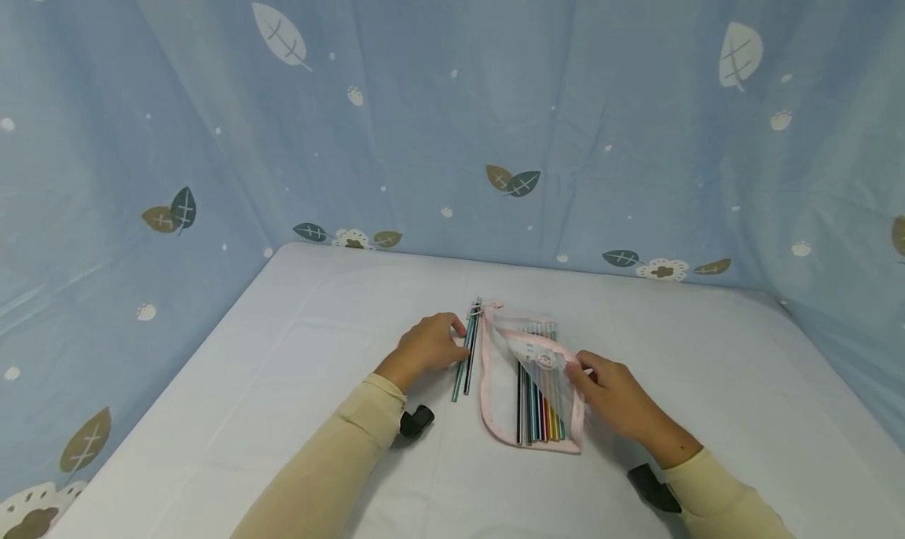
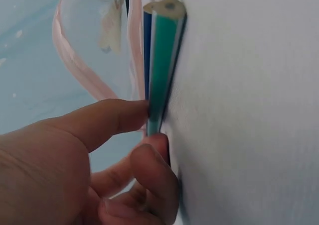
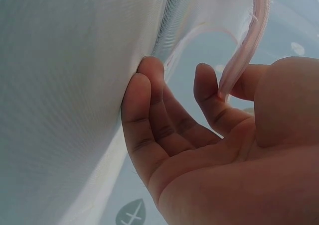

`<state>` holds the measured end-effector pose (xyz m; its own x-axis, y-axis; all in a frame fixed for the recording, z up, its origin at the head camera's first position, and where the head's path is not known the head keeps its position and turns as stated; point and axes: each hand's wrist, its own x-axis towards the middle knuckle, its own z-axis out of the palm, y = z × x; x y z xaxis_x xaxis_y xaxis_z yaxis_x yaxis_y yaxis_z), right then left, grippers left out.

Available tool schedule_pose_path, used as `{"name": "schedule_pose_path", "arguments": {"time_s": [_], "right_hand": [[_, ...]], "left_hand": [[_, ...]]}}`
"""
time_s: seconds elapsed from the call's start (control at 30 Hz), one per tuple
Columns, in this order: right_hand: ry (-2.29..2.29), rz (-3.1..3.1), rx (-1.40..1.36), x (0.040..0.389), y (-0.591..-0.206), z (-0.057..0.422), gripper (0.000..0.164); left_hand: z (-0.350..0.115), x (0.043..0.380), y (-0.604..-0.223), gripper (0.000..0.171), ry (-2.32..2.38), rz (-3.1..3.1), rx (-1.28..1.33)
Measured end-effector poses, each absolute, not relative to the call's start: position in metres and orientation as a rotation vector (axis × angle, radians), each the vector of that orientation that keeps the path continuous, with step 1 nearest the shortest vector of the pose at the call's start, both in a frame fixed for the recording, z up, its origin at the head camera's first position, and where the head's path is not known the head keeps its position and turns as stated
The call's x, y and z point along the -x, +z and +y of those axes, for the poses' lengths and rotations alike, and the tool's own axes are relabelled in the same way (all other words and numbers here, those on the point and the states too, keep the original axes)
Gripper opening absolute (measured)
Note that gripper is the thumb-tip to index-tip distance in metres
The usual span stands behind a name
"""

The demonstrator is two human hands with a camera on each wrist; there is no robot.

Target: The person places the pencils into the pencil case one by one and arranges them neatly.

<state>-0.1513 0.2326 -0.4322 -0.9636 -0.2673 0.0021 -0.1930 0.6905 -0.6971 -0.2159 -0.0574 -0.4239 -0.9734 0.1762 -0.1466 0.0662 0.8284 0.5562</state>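
Note:
A mesh pencil pouch (image 1: 485,390) with pink edging lies in front of me, its upper flap lifted. Several coloured pencils (image 1: 537,425) lie side by side inside it. My right hand (image 1: 613,394) pinches the flap's pink edge (image 3: 245,48) between thumb and index finger, the other fingertips down at the white surface. Left of the pouch, a teal pencil (image 2: 163,60) and a dark blue pencil (image 2: 147,56) lie near its zipper side. My left hand (image 1: 427,346) pinches the teal pencil between thumb and fingers; the blue one shows just behind it.
The white table (image 1: 297,350) stretches around the pouch. A blue patterned curtain (image 1: 424,115) hangs along its back and sides. Black wrist devices (image 1: 417,421) sit under both forearms, and beige sleeves (image 1: 325,460) cover the arms.

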Motion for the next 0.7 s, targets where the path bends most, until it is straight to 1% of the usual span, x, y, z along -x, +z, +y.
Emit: {"name": "schedule_pose_path", "arguments": {"time_s": [0.2, 0.47, 0.7], "right_hand": [[-1.124, 2.797, 0.385, 0.1518, -0.4317, 0.2320, 0.028], [-1.130, 2.797, 0.383, 0.1515, -0.4325, 0.2321, 0.026], [-1.120, 2.804, 0.389, 0.1512, -0.4312, 0.2319, 0.027]], "left_hand": [[-0.0557, 0.2143, -0.4238, 0.032, 0.791, 2.841, -0.182], [-0.0545, 0.2143, -0.4243, 0.033, 0.730, 2.854, -0.216], [-0.0534, 0.2115, -0.4213, 0.035, 0.715, 2.870, -0.189]]}}
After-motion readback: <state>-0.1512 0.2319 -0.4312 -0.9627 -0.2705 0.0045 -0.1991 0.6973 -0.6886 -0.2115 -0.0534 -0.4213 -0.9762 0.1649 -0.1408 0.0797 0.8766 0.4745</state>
